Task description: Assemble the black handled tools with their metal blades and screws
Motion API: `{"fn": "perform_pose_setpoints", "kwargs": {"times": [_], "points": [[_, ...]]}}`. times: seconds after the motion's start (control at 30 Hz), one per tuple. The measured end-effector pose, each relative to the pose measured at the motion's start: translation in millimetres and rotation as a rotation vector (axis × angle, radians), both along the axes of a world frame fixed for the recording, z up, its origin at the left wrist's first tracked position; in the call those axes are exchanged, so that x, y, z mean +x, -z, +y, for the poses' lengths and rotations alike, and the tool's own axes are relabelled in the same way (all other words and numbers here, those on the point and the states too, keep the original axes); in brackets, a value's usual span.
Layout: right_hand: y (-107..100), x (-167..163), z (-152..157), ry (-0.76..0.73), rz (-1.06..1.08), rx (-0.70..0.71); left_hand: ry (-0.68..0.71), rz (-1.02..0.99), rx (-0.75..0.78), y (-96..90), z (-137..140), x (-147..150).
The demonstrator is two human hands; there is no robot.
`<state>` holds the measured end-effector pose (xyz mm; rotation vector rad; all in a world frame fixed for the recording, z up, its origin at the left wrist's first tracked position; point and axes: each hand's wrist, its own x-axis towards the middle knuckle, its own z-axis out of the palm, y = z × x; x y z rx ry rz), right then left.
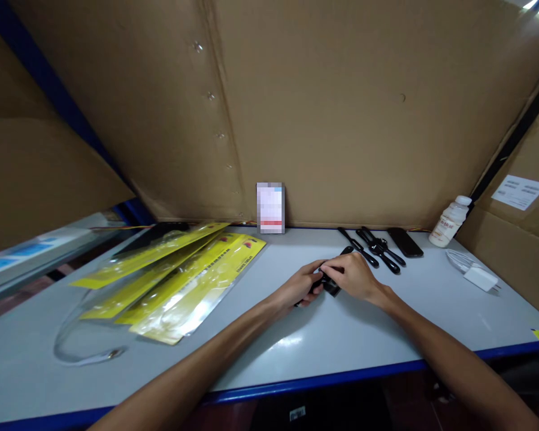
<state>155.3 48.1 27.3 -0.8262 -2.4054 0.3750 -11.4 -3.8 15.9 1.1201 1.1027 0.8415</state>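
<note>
Both of my hands meet over the middle of the table. My left hand (303, 282) is wrapped round a black long-handled item (332, 287) whose exact kind I cannot make out. A flat dark part of it shows below the fingers, and a rounded black end sticks out above. Closed in a pinch, my right hand (354, 275) has its fingertips on the same item beside the left thumb. To the right lie several slim black long-handled pieces (379, 246), some overlapping.
Yellow-backed clear plastic packages (193, 287) fan out on the left, by a white cable (78, 359). A lit phone (270, 208) leans on the cardboard wall (323, 108). A dark phone (405, 242), white bottle (450, 221) and white charger (480, 278) are at right.
</note>
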Motion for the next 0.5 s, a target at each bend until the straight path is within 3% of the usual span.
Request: {"fn": "perform_pose_setpoints", "kwargs": {"times": [0.23,0.5], "points": [[0.3,3.5,6.5,0.162,-0.041,0.079,-0.022,0.018,-0.028,-1.8,0.1,1.1],[-1.6,0.0,0.1,0.03,-0.006,-0.006,-0.007,0.051,-0.008,-4.7,-1.2,2.0]]}}
